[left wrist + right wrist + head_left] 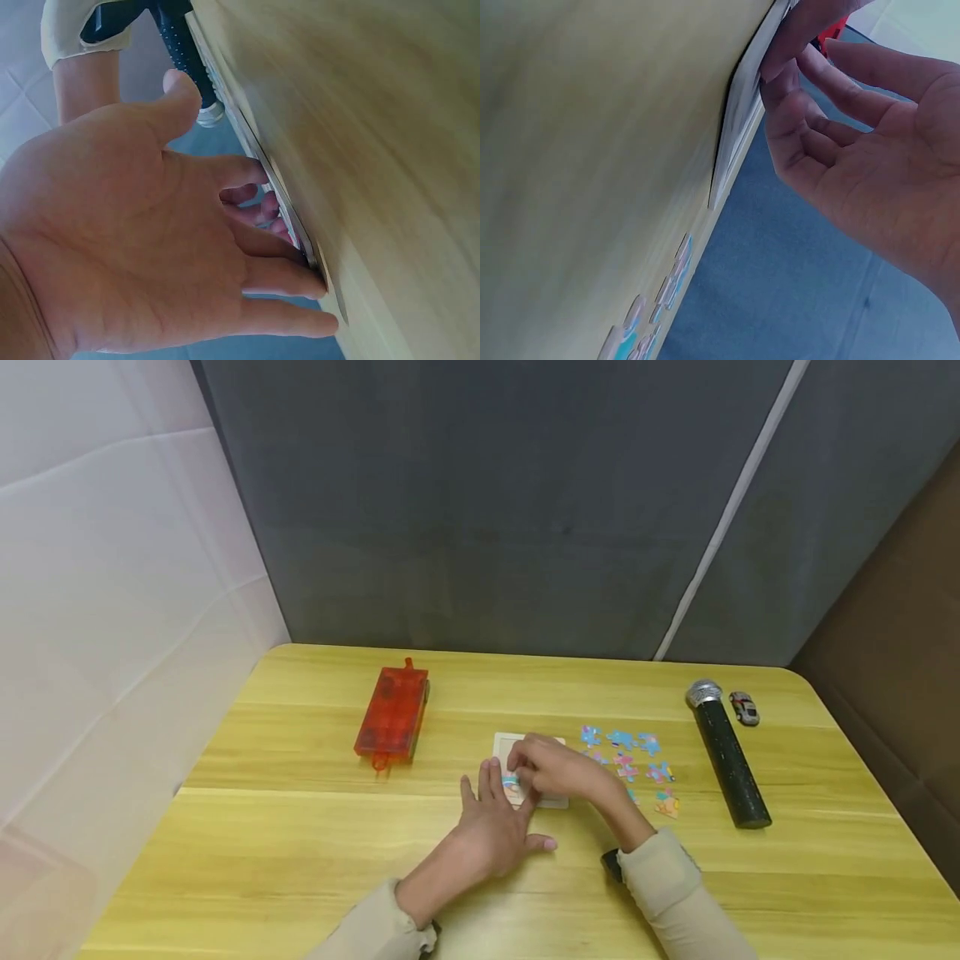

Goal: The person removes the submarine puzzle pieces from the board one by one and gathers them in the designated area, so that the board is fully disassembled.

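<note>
Head view: puzzle board (507,745) lies flat, both hands on it.

on the desk (300,860) the puzzle board (525,747) lies mid-desk under both hands. loose puzzle pieces (626,756) lie just right of it, the microphone (726,756) further right, the toy car (744,707) beside its head. the plastic case (392,714) lies left of the board.

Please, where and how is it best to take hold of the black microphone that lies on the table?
Probably grip the microphone at the middle of its black body, coming from above with fingers on its two long sides. It lies flat on the table, silver head toward the far edge, and both long sides look free. The toy car sits beside the head, so the middle gives more room.
</note>
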Demonstrator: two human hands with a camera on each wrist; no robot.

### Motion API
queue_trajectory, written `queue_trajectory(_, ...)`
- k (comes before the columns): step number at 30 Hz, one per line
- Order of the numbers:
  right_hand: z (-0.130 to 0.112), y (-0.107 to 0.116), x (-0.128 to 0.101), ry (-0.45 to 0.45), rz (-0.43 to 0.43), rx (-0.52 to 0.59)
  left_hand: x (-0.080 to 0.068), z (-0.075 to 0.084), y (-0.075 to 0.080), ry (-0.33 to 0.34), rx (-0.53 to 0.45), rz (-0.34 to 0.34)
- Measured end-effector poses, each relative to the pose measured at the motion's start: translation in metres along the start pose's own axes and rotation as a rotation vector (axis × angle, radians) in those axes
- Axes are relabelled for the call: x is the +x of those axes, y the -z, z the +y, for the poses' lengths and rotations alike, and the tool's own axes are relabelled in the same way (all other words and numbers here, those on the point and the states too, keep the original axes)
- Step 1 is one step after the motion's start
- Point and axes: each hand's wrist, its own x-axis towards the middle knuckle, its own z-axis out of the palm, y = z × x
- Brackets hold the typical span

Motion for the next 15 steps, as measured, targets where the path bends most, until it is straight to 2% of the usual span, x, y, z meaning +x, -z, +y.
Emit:
queue_trajectory(6, -0.002, -0.003, 0.002, 0.013, 0.01, -0.018, -0.012, 0.008, 0.015, 0.028, 0.103, 0.004)
queue_trajectory(15, -0.003, -0.005, 0.004, 0.029, 0.016, 0.012, -0.012, 0.008, 0.019, 0.025, 0.115, 0.017)
